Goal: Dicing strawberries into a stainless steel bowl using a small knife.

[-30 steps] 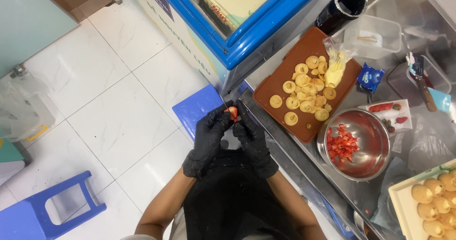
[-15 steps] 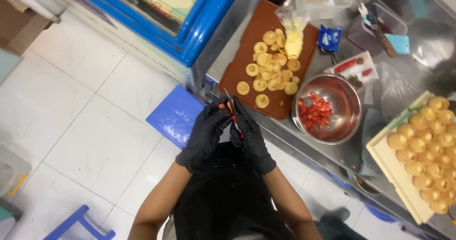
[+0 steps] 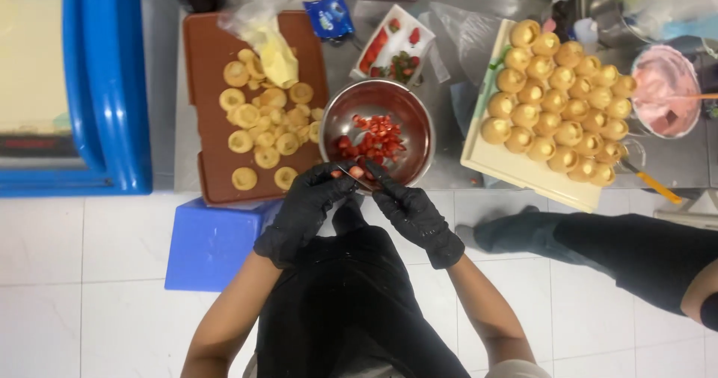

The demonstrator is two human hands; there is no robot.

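both hands gloved in black, brought together at the near rim of a steel bowl [image 3: 407, 116]. left hand [image 3: 307, 210] curled, fingertips pinched on a small red strawberry piece [image 3: 357, 171]. right hand [image 3: 410, 212] closed round a thin knife [image 3: 351, 176], blade only partly seen, lying across toward the left fingertips and meeting the piece there. strawberry piece thus between the two sets of fingertips, just over the bowl's edge, touching both gloves as far as can be told.

inside the bowl, just beyond the fingertips: heap of cut strawberry bits [image 3: 374, 139]. further out past the bowl: small white tray [image 3: 419, 56] with whole and halved strawberries, and a blue snack packet [image 3: 327, 15] beside it.

out beyond the left hand: brown cutting board [image 3: 206, 109] on the steel counter [image 3: 449, 135], scattered with small round pastry shells [image 3: 265, 124]; a clear plastic bag [image 3: 269, 38] with yellowish contents on its far part. below the left forearm: blue plastic stool [image 3: 213, 243] on white tiled floor.

out beyond the right hand: pale board [image 3: 490, 165] packed with rows of golden puffs [image 3: 561, 101]. further right still, a container of pink cream [image 3: 666, 90]. another person's dark-clad leg [image 3: 621, 247] stretched along the floor off to the right side, well apart from the hands.
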